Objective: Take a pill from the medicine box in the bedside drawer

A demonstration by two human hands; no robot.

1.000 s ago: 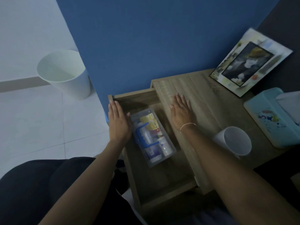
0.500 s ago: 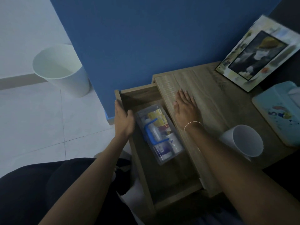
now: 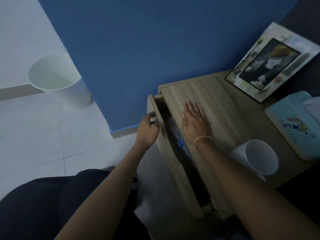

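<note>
The wooden bedside drawer (image 3: 173,170) is pushed almost fully in, leaving only a narrow dark gap. Through the gap I see a sliver of the clear medicine box (image 3: 174,130) and a blue part (image 3: 180,144) of its contents; the rest is hidden under the tabletop. My left hand (image 3: 147,129) is at the far end of the drawer front, its fingers curled on the upper edge. My right hand (image 3: 194,122) lies flat, fingers spread, on the nightstand top (image 3: 233,118) just beside the gap. No pill is visible.
A white cup (image 3: 259,156) lies tipped on the nightstand near my right forearm. A picture frame (image 3: 270,64) leans at the back, with a pale teal tissue box (image 3: 297,125) at the right. A white waste bin (image 3: 58,80) stands on the tiled floor beside the blue wall.
The drawer has slid from wide open to nearly shut, pushed in by my left hand. The medicine box has gone almost out of sight. My right hand stayed flat on the top.
</note>
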